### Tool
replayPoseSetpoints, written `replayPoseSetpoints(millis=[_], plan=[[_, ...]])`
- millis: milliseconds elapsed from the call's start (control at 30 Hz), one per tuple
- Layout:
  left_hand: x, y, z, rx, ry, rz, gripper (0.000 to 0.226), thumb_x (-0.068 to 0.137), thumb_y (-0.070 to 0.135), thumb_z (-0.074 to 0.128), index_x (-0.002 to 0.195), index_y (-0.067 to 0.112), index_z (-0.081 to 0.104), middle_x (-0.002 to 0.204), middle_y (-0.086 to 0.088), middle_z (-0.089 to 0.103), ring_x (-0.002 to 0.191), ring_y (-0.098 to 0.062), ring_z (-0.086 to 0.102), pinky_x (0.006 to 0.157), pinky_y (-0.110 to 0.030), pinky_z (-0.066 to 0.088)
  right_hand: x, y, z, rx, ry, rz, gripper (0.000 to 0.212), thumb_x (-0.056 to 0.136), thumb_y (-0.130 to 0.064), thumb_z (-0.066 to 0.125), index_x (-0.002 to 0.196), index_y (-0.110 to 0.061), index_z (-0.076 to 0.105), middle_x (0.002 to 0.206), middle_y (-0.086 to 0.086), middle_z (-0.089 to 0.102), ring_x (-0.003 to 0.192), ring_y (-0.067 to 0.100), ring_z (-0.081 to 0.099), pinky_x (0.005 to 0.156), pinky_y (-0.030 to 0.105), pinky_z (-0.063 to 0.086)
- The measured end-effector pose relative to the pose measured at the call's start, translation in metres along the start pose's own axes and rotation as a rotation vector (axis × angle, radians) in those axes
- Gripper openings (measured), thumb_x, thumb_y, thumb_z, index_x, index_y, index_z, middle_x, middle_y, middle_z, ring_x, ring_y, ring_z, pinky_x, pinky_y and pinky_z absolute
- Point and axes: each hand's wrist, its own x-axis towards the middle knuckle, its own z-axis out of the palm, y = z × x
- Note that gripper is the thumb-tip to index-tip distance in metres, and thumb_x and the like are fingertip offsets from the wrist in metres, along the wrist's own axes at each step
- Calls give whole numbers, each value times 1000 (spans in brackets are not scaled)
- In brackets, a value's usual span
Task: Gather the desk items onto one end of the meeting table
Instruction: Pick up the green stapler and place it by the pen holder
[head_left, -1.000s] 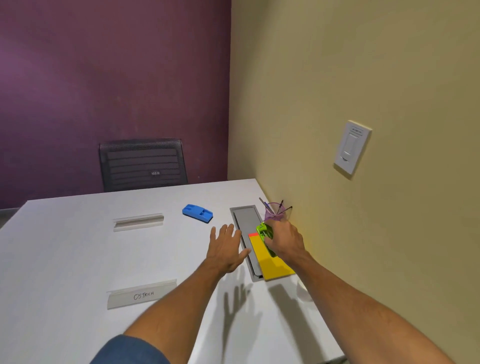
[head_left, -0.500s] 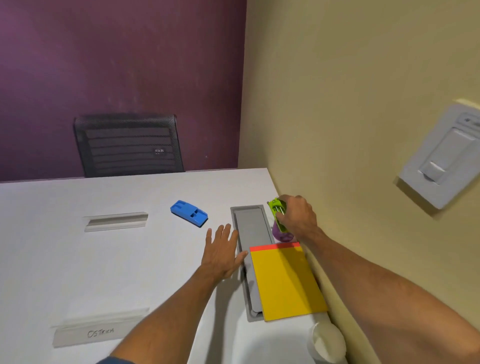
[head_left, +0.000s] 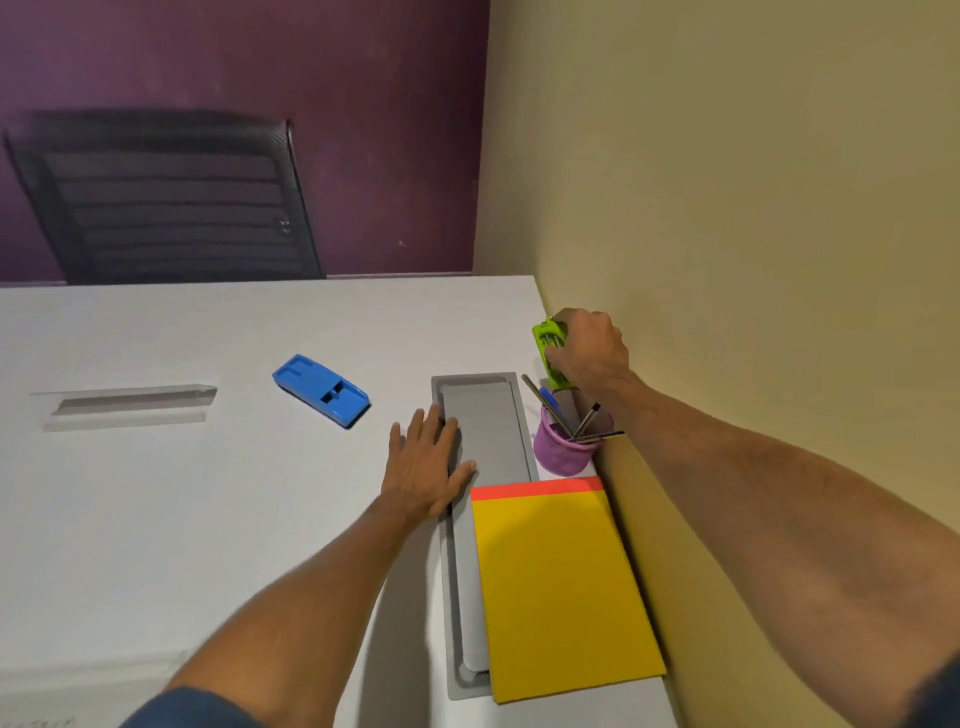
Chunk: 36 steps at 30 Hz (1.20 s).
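My right hand is closed around a lime-green stapler at the far right corner of the white table, close to the yellow wall. Just in front of it stands a purple mesh pen cup holding several pens. A yellow notepad with a red top strip lies nearer to me along the wall. My left hand rests flat and open on the table, its fingers touching the edge of the grey cable tray. A blue eraser-like block lies to the left of the tray.
A clear acrylic name holder lies at the left of the table. A black mesh chair stands behind the far edge, against the purple wall. The yellow wall runs along the table's right side.
My right hand lifted the green stapler off the notepad and carried it past the pen cup to the far corner. The view moved closer. My left hand stayed flat by the tray.
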Motion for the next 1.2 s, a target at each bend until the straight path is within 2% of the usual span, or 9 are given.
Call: replayPoseSetpoints(millis=[300,400,467,733,933,1200], plan=[[13,-17,40,3,40,-60,78,87,69,0,153,28,-9,161,-3,-15,147,-24,-17,116,-53,-13,32,6,29,-4,-22,-2,37,84,-17,68,120,-11,61,106,16,65,96,35,63,74,38,53],[16,-20,44,7,61,-57,76,88,70,3,152,30,-10,160,-2,-17,147,-24,-19,115,-53,-16,38,8,40,-33,-60,13,32,82,-16,68,113,-9,59,104,17,64,93,35,62,73,40,56],[17,-21,45,10,68,-45,77,88,70,3,152,30,-10,160,-2,-18,147,-24,-20,115,-53,-16,43,10,44,-48,-94,24,33,81,-17,69,111,-8,58,105,17,63,93,34,61,70,37,53],[18,-21,46,-16,90,-50,78,87,72,4,153,32,-8,161,-1,-15,147,-22,-18,116,-54,-14,53,10,59,-132,-266,99,47,82,-23,71,121,-6,53,122,17,55,108,33,56,74,32,43],[18,-23,48,-28,112,-47,78,87,73,3,153,33,-5,162,0,-11,148,-21,-16,117,-53,-13,50,8,66,-157,-299,145,39,83,-15,66,119,-3,55,120,17,57,106,32,58,73,30,43],[18,-24,50,-35,122,-50,79,85,75,1,153,34,-5,162,1,-11,148,-21,-16,117,-53,-13,51,7,68,-174,-307,172,32,86,-6,59,117,0,54,118,16,57,91,27,54,71,29,43]])
